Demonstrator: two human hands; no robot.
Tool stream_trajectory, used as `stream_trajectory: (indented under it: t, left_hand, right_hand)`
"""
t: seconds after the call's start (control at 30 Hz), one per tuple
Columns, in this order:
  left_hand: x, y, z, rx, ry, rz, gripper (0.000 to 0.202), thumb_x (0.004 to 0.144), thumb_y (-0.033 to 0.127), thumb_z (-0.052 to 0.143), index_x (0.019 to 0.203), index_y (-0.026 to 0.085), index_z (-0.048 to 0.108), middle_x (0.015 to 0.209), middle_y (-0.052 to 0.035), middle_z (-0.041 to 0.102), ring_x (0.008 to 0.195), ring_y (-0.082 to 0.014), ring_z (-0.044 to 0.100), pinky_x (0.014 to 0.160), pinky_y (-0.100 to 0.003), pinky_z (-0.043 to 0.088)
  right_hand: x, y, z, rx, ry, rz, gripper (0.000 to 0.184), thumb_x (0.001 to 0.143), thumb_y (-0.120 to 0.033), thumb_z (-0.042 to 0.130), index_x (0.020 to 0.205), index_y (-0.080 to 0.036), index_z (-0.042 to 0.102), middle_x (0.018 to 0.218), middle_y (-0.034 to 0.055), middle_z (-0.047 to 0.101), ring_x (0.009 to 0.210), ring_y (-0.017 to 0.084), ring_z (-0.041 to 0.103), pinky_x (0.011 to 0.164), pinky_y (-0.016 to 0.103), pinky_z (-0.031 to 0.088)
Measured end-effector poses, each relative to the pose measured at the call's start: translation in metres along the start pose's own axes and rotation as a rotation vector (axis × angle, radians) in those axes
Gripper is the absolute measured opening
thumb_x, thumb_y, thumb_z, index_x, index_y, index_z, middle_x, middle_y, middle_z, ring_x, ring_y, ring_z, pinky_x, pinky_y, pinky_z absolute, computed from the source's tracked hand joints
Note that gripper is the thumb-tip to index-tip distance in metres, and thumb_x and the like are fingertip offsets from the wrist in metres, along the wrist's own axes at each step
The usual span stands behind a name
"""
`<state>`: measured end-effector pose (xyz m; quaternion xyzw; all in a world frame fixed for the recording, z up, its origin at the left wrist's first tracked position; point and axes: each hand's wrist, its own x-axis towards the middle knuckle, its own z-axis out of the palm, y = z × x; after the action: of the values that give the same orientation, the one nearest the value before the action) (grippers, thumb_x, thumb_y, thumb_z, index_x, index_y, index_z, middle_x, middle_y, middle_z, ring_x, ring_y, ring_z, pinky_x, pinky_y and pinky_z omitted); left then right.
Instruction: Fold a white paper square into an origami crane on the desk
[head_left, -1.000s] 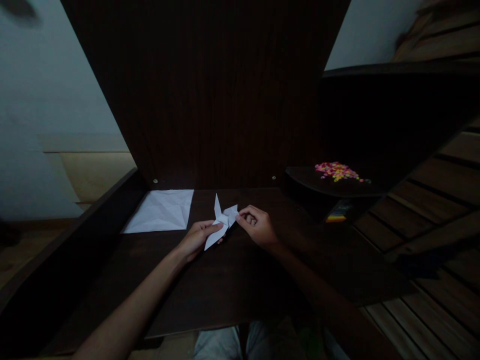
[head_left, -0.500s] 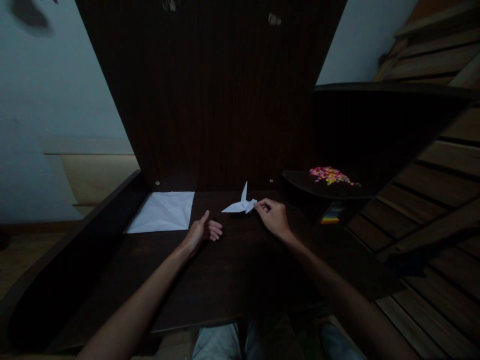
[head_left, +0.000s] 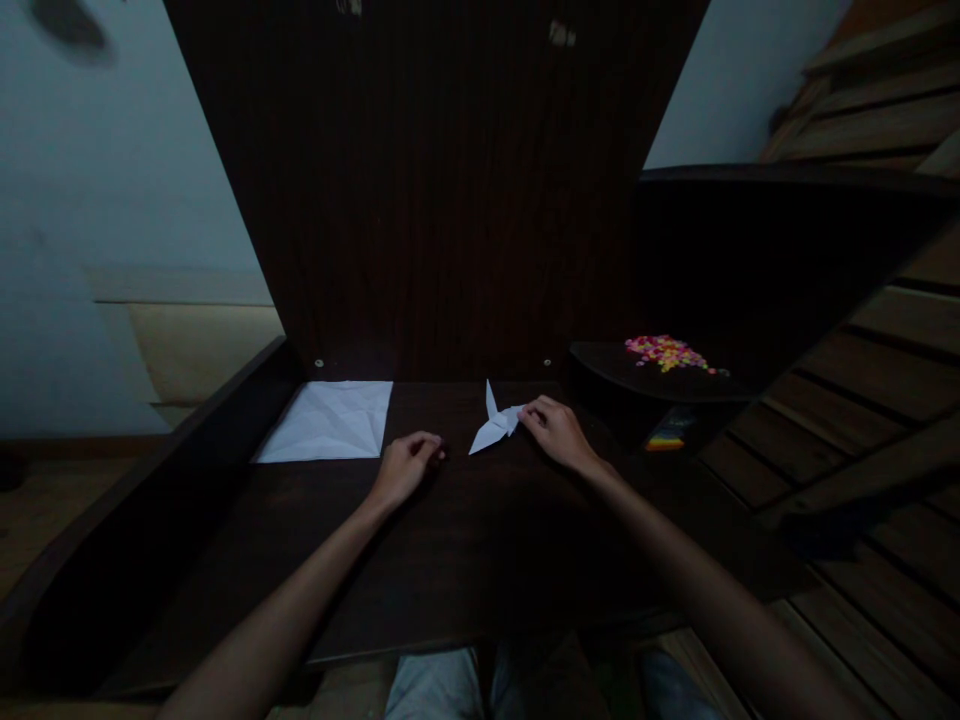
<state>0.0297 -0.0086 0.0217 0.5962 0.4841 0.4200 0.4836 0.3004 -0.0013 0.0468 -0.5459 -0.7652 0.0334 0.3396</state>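
A white folded paper crane (head_left: 495,424) is on or just over the dark desk (head_left: 450,560), its pointed ends toward the back and the front left. My right hand (head_left: 555,430) pinches the right end of the crane between thumb and fingers. To the left of the crane, apart from it, my left hand (head_left: 409,465) is closed with its fingers curled in, and nothing shows in it. Behind that hand, a creased white paper sheet (head_left: 326,422) lies flat.
Small pink and yellow pieces (head_left: 671,352) lie heaped on a raised corner shelf (head_left: 600,360) at right. Below it is a small rainbow-coloured item (head_left: 665,440). A dark upright panel (head_left: 442,200) closes off the back, and a low side wall (head_left: 150,500) edges the left.
My left hand has gone from spread fingers to curled ones and shifted slightly. My right hand has turned the crane, so one point now aims more toward the front.
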Motion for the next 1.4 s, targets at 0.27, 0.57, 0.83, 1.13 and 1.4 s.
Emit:
stream_trajectory:
  t: [0.27, 0.57, 0.83, 1.13, 1.4]
  left_hand:
    - [-0.007, 0.012, -0.004, 0.132, 0.067, 0.281, 0.037, 0.073, 0.040, 0.068, 0.103, 0.018, 0.065, 0.098, -0.0055, 0.061, 0.084, -0.0168, 0.056, 0.069, -0.026, 0.043]
    - [-0.012, 0.017, -0.005, 0.173, -0.008, 0.411, 0.015, 0.074, 0.034, 0.070, 0.076, 0.020, 0.072, 0.080, -0.0058, 0.067, 0.080, -0.0196, 0.056, 0.074, -0.030, 0.043]
    - [-0.014, 0.017, -0.006, 0.132, 0.081, 0.502, 0.009, 0.074, 0.027, 0.070, 0.078, 0.020, 0.074, 0.083, -0.0068, 0.068, 0.079, -0.0194, 0.061, 0.074, -0.031, 0.049]
    - [-0.012, 0.015, -0.005, 0.142, 0.113, 0.646, 0.007, 0.076, 0.022, 0.068, 0.078, 0.020, 0.074, 0.079, -0.0052, 0.069, 0.074, -0.0164, 0.064, 0.068, -0.029, 0.053]
    - [-0.013, 0.016, -0.005, 0.140, 0.125, 0.633, 0.007, 0.077, 0.022, 0.067, 0.078, 0.019, 0.073, 0.080, -0.0052, 0.069, 0.075, -0.0167, 0.064, 0.069, -0.029, 0.054]
  right_hand:
    - [-0.016, -0.049, -0.004, 0.215, -0.148, -0.167, 0.021, 0.091, -0.032, 0.047, 0.084, -0.018, 0.061, 0.081, 0.0029, 0.052, 0.070, 0.013, 0.051, 0.064, 0.025, 0.041]
    - [-0.025, -0.059, -0.003, 0.129, -0.136, -0.239, 0.019, 0.089, -0.033, 0.053, 0.097, -0.019, 0.063, 0.088, 0.0048, 0.054, 0.075, 0.015, 0.055, 0.067, 0.027, 0.044]
    - [-0.030, -0.058, -0.004, 0.032, -0.028, -0.318, 0.021, 0.089, -0.033, 0.053, 0.099, -0.020, 0.067, 0.085, 0.0053, 0.055, 0.070, 0.013, 0.055, 0.064, 0.025, 0.045]
    - [-0.029, -0.058, -0.004, 0.008, 0.075, -0.485, 0.018, 0.090, -0.022, 0.052, 0.091, -0.017, 0.069, 0.077, 0.0045, 0.056, 0.064, 0.011, 0.053, 0.056, 0.022, 0.042]
    - [-0.027, -0.061, -0.011, 0.037, 0.007, -0.433, 0.022, 0.083, -0.030, 0.063, 0.100, -0.018, 0.068, 0.082, 0.0041, 0.058, 0.066, 0.012, 0.055, 0.059, 0.023, 0.043]
